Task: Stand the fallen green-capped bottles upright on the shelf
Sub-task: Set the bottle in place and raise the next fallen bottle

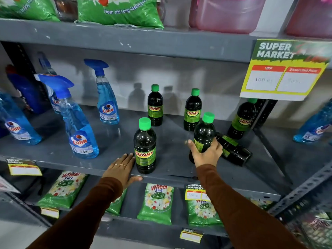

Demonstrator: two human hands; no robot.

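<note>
On the grey middle shelf (115,141) stand several dark bottles with green caps. My right hand (206,152) grips one of them (204,130) around its lower body; it is nearly upright, tilted slightly right. Just behind that hand another dark bottle (233,150) lies on its side, its cap end hidden. My left hand (122,168) rests flat on the shelf's front edge, fingers apart, beside an upright bottle (145,146). Further back stand two upright bottles (155,105) (193,110), and a third (243,119) at the right post.
Blue spray bottles (80,123) fill the shelf's left part, one more (314,126) at far right. A yellow price sign (285,69) hangs from the shelf above. Green detergent packs (156,203) lie on the lower shelf. A slotted steel post (305,187) runs at the right.
</note>
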